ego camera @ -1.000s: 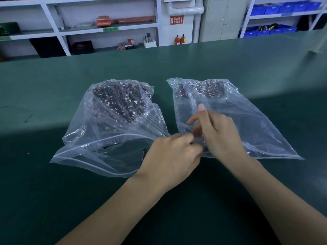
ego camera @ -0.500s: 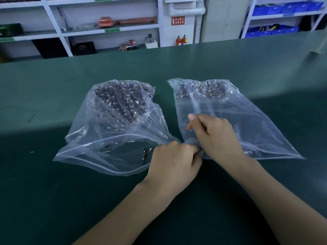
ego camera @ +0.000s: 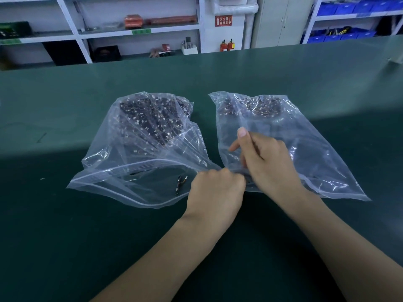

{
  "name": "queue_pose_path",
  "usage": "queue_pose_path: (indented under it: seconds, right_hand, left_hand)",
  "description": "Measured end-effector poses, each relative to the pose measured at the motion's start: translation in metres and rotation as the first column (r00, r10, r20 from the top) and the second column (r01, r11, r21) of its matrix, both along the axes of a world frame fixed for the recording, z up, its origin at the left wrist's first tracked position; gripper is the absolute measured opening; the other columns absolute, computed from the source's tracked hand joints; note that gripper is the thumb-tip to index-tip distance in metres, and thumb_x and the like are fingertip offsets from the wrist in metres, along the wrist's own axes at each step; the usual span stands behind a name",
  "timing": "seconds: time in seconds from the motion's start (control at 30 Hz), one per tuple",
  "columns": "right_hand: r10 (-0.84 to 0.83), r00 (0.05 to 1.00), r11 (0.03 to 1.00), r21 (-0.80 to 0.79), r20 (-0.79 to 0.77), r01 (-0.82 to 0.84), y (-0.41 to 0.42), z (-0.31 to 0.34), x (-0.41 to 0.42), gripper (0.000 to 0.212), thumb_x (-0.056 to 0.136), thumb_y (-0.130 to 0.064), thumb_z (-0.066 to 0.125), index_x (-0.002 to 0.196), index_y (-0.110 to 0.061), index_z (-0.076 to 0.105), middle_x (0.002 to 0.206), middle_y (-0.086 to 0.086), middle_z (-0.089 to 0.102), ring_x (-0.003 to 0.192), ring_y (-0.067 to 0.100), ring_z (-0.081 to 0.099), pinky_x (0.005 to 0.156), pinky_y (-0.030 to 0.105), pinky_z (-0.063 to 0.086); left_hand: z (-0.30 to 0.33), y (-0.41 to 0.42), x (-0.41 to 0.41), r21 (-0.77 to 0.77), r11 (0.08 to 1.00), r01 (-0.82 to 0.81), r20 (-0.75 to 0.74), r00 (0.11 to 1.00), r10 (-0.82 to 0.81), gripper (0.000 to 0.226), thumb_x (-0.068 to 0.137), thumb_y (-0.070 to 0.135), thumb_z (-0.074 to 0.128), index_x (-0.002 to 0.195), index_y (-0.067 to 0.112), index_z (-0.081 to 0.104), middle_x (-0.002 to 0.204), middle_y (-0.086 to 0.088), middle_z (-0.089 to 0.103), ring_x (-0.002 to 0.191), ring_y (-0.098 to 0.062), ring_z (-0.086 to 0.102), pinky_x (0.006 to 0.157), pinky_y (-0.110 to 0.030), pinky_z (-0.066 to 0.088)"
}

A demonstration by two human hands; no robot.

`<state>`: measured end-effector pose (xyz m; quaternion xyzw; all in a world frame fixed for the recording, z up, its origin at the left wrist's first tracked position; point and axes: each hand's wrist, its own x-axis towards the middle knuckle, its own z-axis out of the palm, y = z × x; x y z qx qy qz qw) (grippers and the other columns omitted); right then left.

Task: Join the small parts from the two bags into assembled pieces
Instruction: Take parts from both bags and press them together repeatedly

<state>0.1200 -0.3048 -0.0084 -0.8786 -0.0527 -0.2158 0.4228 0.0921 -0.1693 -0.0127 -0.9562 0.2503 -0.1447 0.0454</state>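
Two clear zip bags lie side by side on the green table. The left bag (ego camera: 139, 149) has its mouth open toward me, a heap of small dark parts at its far end and one loose part (ego camera: 180, 185) near the mouth. The right bag (ego camera: 316, 153) holds a smaller heap of dark parts at its far end. My left hand (ego camera: 216, 192) is curled at the right bag's near-left corner, pinching its mouth edge and lying over the left bag's corner. My right hand (ego camera: 268, 164) pinches the same edge from the other side, index finger raised.
The green table (ego camera: 65, 236) stretches wide around the bags. Beyond its far edge stand white shelves (ego camera: 139, 29) with boxes, and blue bins (ego camera: 340, 35) at the back right.
Both hands stayed at the right bag's near-left corner. My right index finger dropped onto the bag half a second ago and is now lifted again.
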Motion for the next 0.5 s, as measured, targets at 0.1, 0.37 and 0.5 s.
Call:
queue_pose_path:
  seconds: [0.1,0.37,0.5]
  right_hand:
    - [-0.002,1.0,0.999,-0.045,-0.002,0.002,0.001,-0.002,-0.001,0.054,0.11,-0.057,0.036,0.081,-0.03,0.073,0.056,-0.007,0.061,0.059,0.01,0.063,0.07,0.04,0.055]
    - [-0.008,1.0,0.996,-0.094,0.01,0.009,0.0,-0.001,-0.003,0.05,0.11,-0.052,0.04,0.084,-0.028,0.075,0.053,-0.015,0.055,0.053,0.009,0.054,0.064,0.035,0.046]
    - [0.005,0.992,0.981,-0.191,0.13,0.02,0.006,0.003,-0.009,0.043,0.111,-0.041,0.045,0.088,-0.016,0.071,0.07,-0.012,0.062,0.07,0.015,0.056,0.069,0.041,0.05]
  left_hand:
    - [0.0,-0.001,-0.009,-0.023,1.0,0.009,0.018,1.0,-0.009,0.015,0.093,0.014,0.058,0.095,0.026,0.066,0.075,0.003,0.063,0.059,-0.022,0.056,0.054,-0.032,0.028]
    - [0.004,0.029,-0.026,-0.129,0.961,0.246,0.22,0.952,-0.214,0.021,0.094,0.036,0.068,0.077,0.025,0.068,0.057,0.006,0.059,0.043,-0.022,0.054,0.046,-0.025,0.027]
    - [0.01,0.074,-0.03,-0.254,0.946,0.2,0.288,0.95,-0.123,0.044,0.104,0.043,0.057,0.065,0.023,0.048,0.055,0.006,0.047,0.044,-0.022,0.052,0.046,-0.025,0.03]
